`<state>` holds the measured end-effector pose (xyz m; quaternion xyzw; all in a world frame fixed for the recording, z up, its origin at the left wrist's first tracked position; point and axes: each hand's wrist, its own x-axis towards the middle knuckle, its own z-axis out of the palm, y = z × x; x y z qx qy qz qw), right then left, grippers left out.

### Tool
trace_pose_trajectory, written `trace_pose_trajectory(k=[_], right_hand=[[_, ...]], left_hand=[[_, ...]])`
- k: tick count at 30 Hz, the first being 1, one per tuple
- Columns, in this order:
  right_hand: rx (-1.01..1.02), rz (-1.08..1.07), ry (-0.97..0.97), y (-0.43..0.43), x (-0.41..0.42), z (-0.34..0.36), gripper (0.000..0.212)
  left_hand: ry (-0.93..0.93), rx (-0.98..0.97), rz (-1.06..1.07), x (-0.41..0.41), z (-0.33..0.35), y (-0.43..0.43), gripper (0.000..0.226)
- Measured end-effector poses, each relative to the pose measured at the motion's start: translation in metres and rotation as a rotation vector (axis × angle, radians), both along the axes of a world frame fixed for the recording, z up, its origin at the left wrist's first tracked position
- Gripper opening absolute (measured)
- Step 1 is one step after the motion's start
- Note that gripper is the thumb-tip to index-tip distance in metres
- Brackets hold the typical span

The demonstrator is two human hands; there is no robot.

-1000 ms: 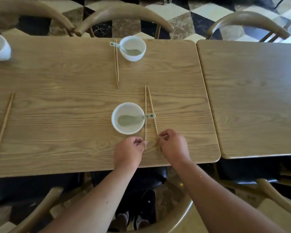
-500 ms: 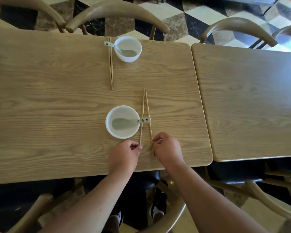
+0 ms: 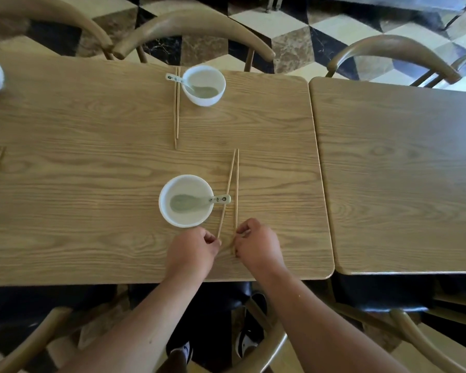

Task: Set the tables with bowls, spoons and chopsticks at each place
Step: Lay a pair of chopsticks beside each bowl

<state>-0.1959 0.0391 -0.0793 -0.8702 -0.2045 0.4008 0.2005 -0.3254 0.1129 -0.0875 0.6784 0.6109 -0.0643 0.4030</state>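
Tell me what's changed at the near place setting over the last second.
The pair of wooden chopsticks beside the near white bowl was re-angled: the right stick now lies straight, the left one slants, tips meeting at the far end. Left hand and right hand each kept a grip on a near end. The bowl, its spoon and the far setting stayed put.

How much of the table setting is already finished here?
Done: the far place has its bowl, spoon and chopsticks. In hand: left hand and right hand each pinch one near chopstick beside the near bowl. Left: the right-hand table shows no settings.
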Motion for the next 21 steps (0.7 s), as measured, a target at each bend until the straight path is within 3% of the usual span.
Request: trace_pose_trajectory(k=[7,14,21], right_hand=[[0.02,-0.018,0.085,0.011,0.001,-0.009,0.013],[-0.008,-0.102,0.238,0.021,0.007,-0.014,0.011],[0.008,-0.089,0.242,0.014,0.004,-0.016,0.011]], left_hand=[[-0.156,-0.036,0.009,-0.003,-0.007,-0.012,0.01],[-0.151,-0.051,-0.028,-0.005,-0.009,-0.006,0.011],[-0.181,-0.031,-0.013,-0.007,-0.012,-0.011,0.012]])
